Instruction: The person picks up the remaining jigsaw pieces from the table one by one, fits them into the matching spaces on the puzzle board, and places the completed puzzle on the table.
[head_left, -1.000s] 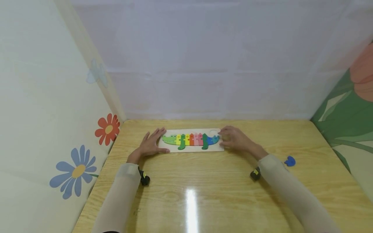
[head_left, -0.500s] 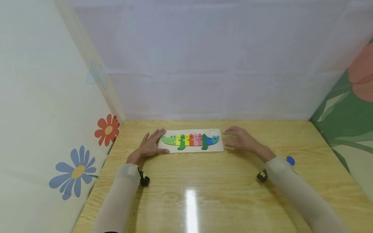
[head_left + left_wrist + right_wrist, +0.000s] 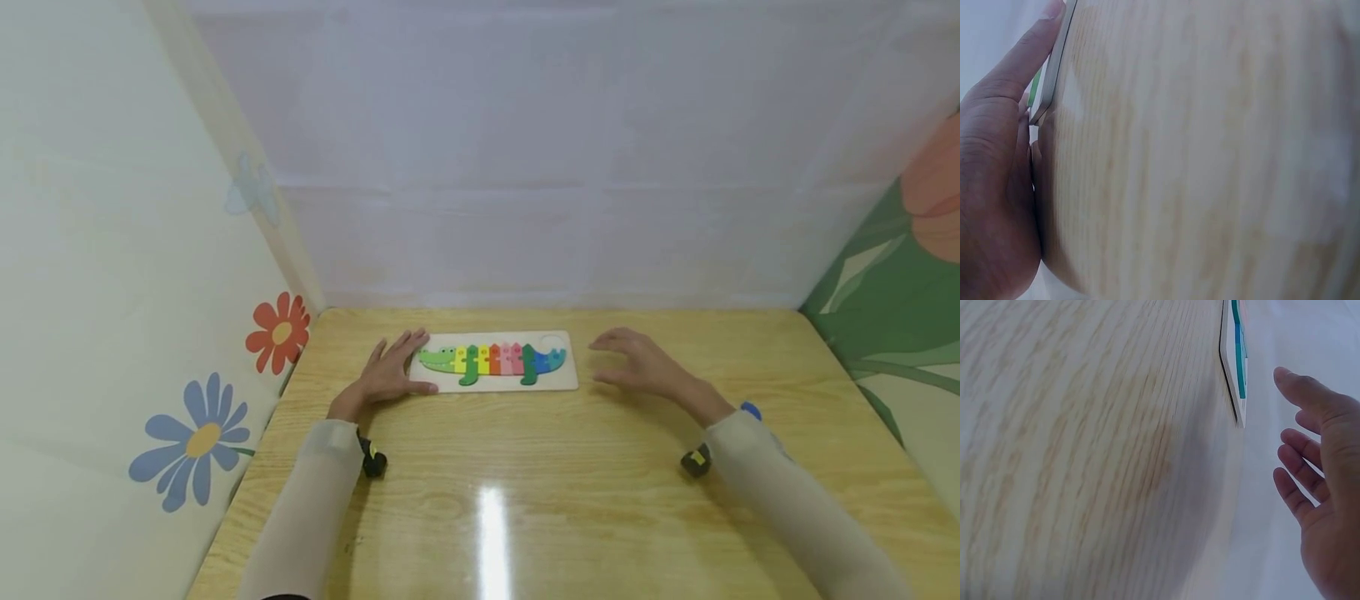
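Observation:
A flat wooden crocodile puzzle board (image 3: 491, 384) lies near the back of the table in the head view, with a row of coloured pieces running from a green head to a blue tail part. At its upper right, a curved outline shows pale wood. My left hand (image 3: 384, 372) holds the board's left end, thumb along the front edge and fingers at the back corner. Clear of the board's right end, my right hand (image 3: 637, 362) hovers with relaxed, parted fingers and nothing in them. A blue puzzle piece (image 3: 751, 410) is partly hidden behind the right sleeve.
The wooden table (image 3: 570, 483) ends at a white sheet (image 3: 480, 167) at the back. Side panels with printed flowers (image 3: 198, 442) stand left and right. Black wrist cameras (image 3: 696, 460) hang under both wrists.
My right hand has let go of the board's right end and moved off to the right. Its sleeve now covers most of the blue piece. The left hand has stayed in place.

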### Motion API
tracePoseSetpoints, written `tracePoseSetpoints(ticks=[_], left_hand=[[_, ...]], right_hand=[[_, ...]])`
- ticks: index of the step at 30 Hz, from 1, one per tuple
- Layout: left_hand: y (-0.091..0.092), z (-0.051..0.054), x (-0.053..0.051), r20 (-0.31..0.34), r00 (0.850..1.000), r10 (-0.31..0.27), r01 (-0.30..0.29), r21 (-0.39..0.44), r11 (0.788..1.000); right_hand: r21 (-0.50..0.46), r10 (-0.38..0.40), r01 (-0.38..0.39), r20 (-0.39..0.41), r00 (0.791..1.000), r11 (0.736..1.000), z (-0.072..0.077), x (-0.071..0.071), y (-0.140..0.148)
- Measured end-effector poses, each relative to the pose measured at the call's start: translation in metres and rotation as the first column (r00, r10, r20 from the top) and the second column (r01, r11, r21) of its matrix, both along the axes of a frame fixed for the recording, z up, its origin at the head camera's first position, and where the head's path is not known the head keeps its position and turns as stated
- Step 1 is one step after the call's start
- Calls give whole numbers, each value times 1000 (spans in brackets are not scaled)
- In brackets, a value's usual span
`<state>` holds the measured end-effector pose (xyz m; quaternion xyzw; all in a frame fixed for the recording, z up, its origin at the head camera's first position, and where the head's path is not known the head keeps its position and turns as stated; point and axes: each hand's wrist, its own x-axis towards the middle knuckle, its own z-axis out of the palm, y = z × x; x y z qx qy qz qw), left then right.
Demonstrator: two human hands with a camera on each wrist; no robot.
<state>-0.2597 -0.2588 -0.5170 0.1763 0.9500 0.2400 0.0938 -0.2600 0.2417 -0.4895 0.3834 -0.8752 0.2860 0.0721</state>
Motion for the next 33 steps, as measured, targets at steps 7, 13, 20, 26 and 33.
tracePoseSetpoints(ticks=[7, 13, 20, 26, 33], left_hand=[[0, 0, 1, -3, 1000, -3, 3, 11, 1000], [-1, -1, 0, -9, 1000, -7, 7, 8, 1000], [-1, -1, 0, -2, 1000, -10, 10, 0, 1000], [0, -1, 0, 10, 1000, -7, 7, -2, 1000], [0, -2, 0, 1, 1000, -11, 11, -4, 1000]], right_hand=[[15, -14, 14, -19, 1000, 1000, 2, 6, 9], [21, -28, 29, -18, 999, 999, 4, 12, 18], [16, -32, 33, -53, 998, 999, 6, 17, 28], [26, -51, 53, -64, 997, 998, 10, 22, 36], [22, -49, 51, -92, 995, 998, 14, 27, 44]])
